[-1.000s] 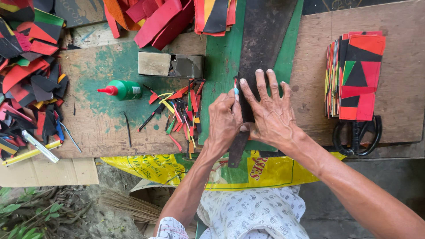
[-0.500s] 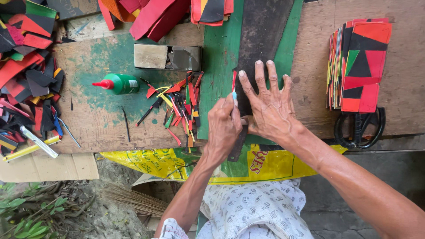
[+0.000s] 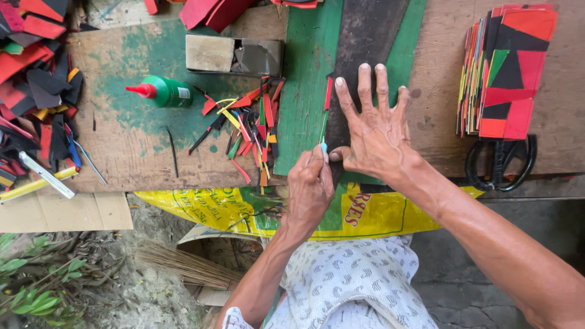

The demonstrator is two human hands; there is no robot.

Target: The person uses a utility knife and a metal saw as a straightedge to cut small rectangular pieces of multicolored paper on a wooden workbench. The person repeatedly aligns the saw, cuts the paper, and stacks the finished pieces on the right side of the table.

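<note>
The right hand (image 3: 376, 137) lies flat, fingers spread, pressing a dark sheet (image 3: 365, 42) near the tabletop's front edge. The left hand (image 3: 309, 183) has its fingers closed on a small blade (image 3: 323, 145) at the sheet's left edge, beside a red strip (image 3: 328, 92). A glue bottle (image 3: 163, 91) lies toward the left; scissors (image 3: 501, 163) rest at the right.

My glue bottle (image 3: 166, 91) was green with a red tip. The stacked sheets (image 3: 506, 70) were red, black and green, the sack (image 3: 244, 210) yellow, and the worktop (image 3: 140, 152) green-stained brown.
</note>
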